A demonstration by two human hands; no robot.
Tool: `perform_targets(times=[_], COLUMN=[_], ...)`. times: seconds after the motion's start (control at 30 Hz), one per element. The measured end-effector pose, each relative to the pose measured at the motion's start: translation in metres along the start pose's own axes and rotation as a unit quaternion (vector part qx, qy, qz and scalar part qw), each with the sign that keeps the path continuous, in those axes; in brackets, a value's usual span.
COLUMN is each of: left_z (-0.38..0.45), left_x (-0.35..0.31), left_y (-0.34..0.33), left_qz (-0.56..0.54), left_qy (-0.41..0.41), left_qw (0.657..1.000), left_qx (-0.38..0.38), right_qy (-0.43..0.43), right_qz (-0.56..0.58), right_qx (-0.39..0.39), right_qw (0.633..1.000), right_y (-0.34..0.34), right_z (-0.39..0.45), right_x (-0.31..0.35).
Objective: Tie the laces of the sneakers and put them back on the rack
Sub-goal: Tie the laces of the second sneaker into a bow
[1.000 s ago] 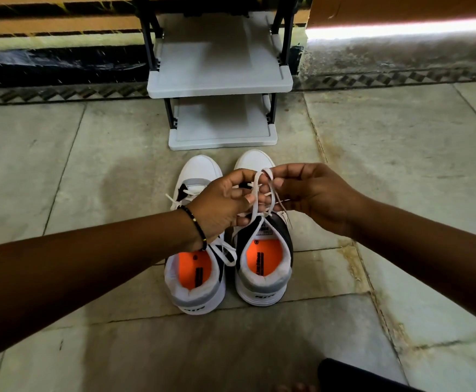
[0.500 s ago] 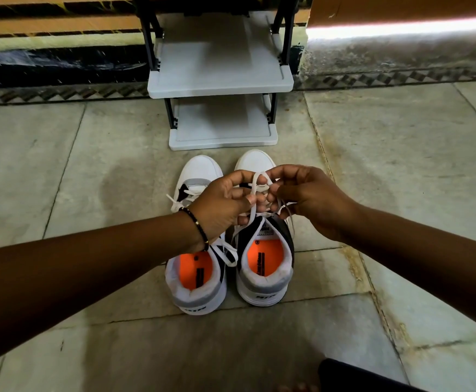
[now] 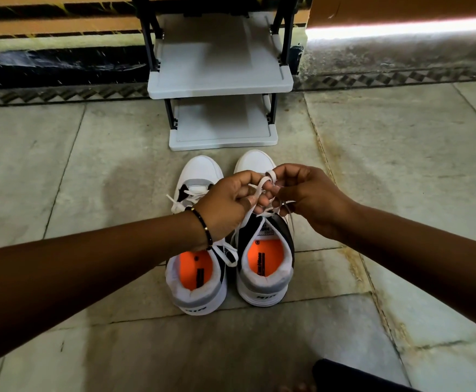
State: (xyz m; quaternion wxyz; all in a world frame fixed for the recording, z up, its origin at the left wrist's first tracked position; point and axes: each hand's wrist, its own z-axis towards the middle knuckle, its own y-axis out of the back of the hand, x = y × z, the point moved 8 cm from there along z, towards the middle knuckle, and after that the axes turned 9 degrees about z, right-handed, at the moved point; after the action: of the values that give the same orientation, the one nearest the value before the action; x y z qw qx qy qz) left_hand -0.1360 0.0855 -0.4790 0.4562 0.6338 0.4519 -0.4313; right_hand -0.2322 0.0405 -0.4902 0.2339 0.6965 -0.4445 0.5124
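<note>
Two white sneakers with orange insoles stand side by side on the stone floor, toes toward the rack. The left sneaker (image 3: 195,278) has a loose white bow over its tongue. Above the right sneaker (image 3: 265,267), both my hands pinch its white lace (image 3: 262,185), which forms a small loop between my fingers. My left hand (image 3: 225,205), with a black bead bracelet on the wrist, holds one strand. My right hand (image 3: 310,196) holds the loop's other side. The grey shoe rack (image 3: 220,80) stands just beyond the toes, its two visible shelves bare.
A wall with a dark patterned skirting runs behind the rack. A bright strip of light lies at the top right. A dark cloth-covered knee (image 3: 353,377) shows at the bottom edge. Stone floor tiles spread on both sides of the sneakers.
My hands have drawn closer together and the tall lace loop has shrunk into a small loop between my fingertips. The sneakers have not moved.
</note>
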Motion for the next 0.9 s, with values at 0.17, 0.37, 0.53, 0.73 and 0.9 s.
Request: perform_targets(times=[0.17,0.37,0.53,0.73,0.9], left_z=[0.000,0.004,0.011,0.012,0.009], left_x=[0.002,0.006,0.003,0.016,0.018], left_y=[0.000,-0.002,0.000,0.015,0.012], left_qz=[0.047,0.078,0.082,0.051,0.034], left_qy=[0.001,0.022,0.026,0.058,0.068], left_qw=[0.999,0.996,0.996,0.995,0.995], left_qx=[-0.001,0.032,0.028,-0.066,-0.069], right_qy=[-0.018,0.002,0.071,0.105,0.138], right_qz=[0.059,0.018,-0.136,-0.280,-0.304], right_qx=[-0.048,-0.004,-0.001,0.045,0.006], right_qw=[0.997,1.000,0.988,0.953,0.943], right_y=[0.008,0.001,-0.002,-0.012,-0.010], right_z=[0.003,0.000,-0.003,-0.003,-0.005], right_x=[-0.004,0.001,0.013,0.027,0.030])
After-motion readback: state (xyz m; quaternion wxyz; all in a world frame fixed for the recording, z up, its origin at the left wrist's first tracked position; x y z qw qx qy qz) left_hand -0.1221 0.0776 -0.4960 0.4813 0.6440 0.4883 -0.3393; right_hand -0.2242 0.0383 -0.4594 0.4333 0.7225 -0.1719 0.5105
